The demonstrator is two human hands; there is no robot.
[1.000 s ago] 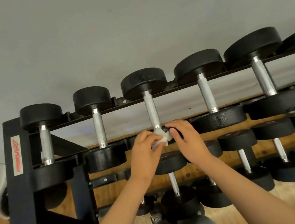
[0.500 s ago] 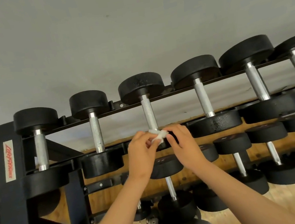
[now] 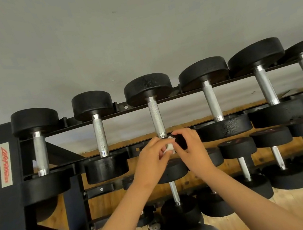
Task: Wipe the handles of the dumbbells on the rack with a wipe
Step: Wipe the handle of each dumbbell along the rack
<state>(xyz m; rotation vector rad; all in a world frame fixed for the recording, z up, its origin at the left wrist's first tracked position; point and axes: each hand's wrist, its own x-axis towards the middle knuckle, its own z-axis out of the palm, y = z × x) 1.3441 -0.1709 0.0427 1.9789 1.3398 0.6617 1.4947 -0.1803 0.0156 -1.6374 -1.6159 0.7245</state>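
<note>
Head view: left hand and right hand together pinch a crumpled white wipe at the near end of a knurled steel handle running far.

Rack L-end label: red "Life Fitness"

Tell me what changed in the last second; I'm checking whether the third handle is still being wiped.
The wipe has come off the bottom end of the third handle and now sits just below it, bunched smaller between the left hand and right hand. Both still pinch it; nothing was let go. The dumbbells and rack stayed put.
</note>
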